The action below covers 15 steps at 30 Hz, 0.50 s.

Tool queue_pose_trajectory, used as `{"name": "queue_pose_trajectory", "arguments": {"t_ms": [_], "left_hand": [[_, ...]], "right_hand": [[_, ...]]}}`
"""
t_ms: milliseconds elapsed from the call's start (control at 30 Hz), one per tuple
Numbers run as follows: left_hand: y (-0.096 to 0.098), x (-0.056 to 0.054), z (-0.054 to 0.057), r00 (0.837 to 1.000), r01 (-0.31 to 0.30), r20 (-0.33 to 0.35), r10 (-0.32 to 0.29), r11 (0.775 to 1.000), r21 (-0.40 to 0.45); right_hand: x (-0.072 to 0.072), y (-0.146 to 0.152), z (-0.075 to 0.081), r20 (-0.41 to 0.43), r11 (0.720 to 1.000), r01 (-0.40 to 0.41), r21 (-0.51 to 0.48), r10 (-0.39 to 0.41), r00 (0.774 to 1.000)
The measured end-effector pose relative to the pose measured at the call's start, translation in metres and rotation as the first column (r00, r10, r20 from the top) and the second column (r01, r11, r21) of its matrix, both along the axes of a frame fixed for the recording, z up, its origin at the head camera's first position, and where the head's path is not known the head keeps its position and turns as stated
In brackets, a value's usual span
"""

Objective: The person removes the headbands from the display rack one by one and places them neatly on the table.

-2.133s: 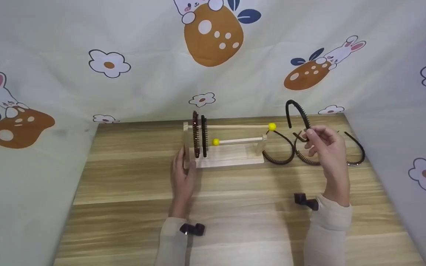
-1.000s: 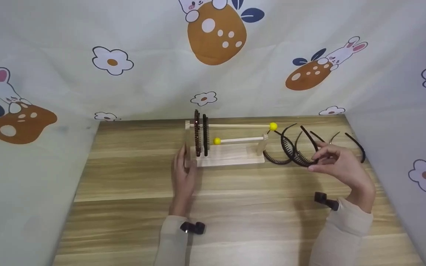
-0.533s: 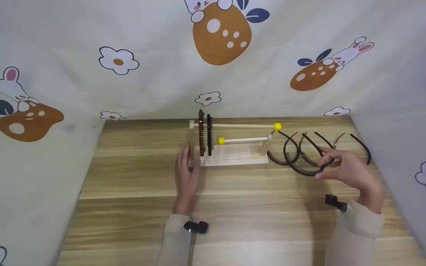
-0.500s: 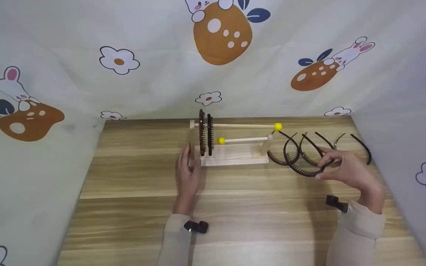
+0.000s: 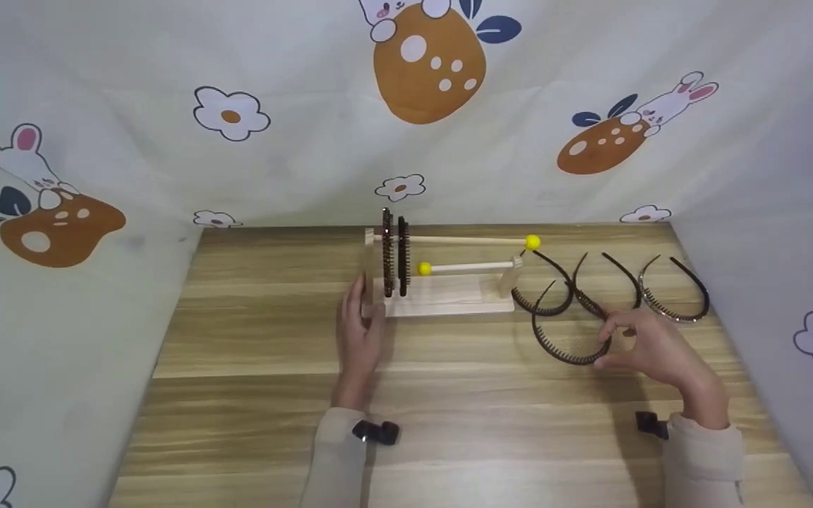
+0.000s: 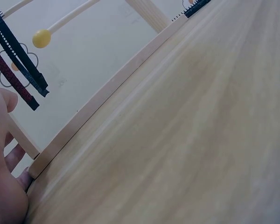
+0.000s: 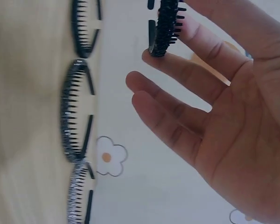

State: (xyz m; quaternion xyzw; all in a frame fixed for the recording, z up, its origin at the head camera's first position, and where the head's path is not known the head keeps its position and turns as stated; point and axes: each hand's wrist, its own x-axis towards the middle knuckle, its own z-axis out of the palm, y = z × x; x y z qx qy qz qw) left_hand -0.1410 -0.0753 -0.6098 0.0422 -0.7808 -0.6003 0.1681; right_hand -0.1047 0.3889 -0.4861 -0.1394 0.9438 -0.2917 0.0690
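Black teeth line the inside of the headband (image 5: 569, 360) that I pinch by its right side between thumb and fingertip of my right hand (image 5: 653, 347), its lower fingers spread free. It is over the worktop (image 5: 477, 423), right of the wooden stand (image 5: 442, 309) and nearer me than the three loose headbands (image 5: 685, 319); whether it touches the surface I cannot tell. Its rounded crown points towards me and its open ends towards the patterned cloth (image 5: 293, 169), so its long axis runs roughly front to back, across the line of the upper rod (image 5: 466, 240), where two hung headbands (image 5: 404, 257) stand edge-on. My left hand (image 5: 360, 335) grips the stand's left end. I judge the step to be laying this headband down by the others; next, that calls for settling it flat and loosening my pinch without nudging its neighbours.
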Motion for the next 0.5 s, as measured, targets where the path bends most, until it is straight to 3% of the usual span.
{"name": "queue_pose_trajectory", "arguments": {"t_ms": [233, 500], "left_hand": [[0.0, 0.0, 0.003, 1.0, 0.015, 0.022, -0.015, 1.0, -0.001], [-0.001, 0.002, 0.0, 1.0, 0.021, -0.01, -0.021, 1.0, 0.022]], "right_hand": [[0.011, -0.006, -0.03, -0.039, 0.996, -0.08, -0.045, 0.078, 0.996], [0.017, -0.013, -0.045, -0.008, 0.996, -0.071, -0.061, 0.07, 0.997]]}}
